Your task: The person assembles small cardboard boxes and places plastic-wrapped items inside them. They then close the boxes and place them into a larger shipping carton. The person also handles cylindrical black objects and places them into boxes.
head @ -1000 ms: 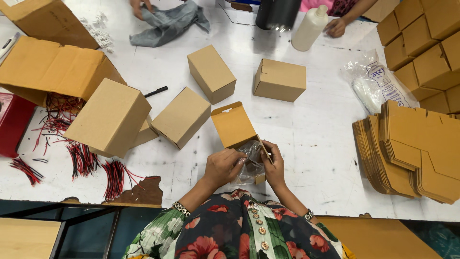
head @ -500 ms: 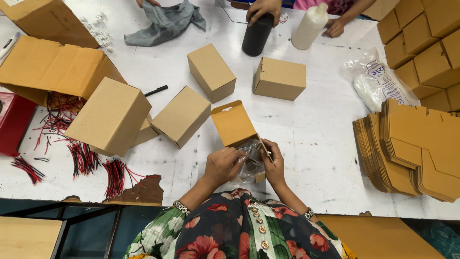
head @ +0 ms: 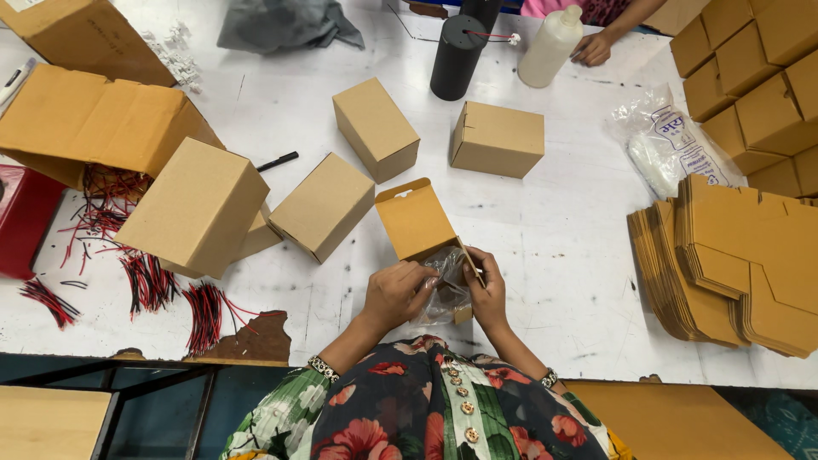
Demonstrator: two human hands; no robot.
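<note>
Across the far table edge, someone's hand has left the black cylinder (head: 457, 56). Both hands, left hand (head: 397, 292) and right hand (head: 486, 290), grasp a small open brown cardboard box (head: 422, 226) between them, its flap pointing far-left.

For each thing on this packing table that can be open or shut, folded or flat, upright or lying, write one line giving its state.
Small box in hands: lid open.
Clear plastic bag: crumpled, gripped by left hand and right hand.
Three small boxes: closed.
Large carton: on its side, open, wires spilling.
Cardboard blanks: flat, stacked.
Black cylinder: upright.
White bottle: capped.
</note>
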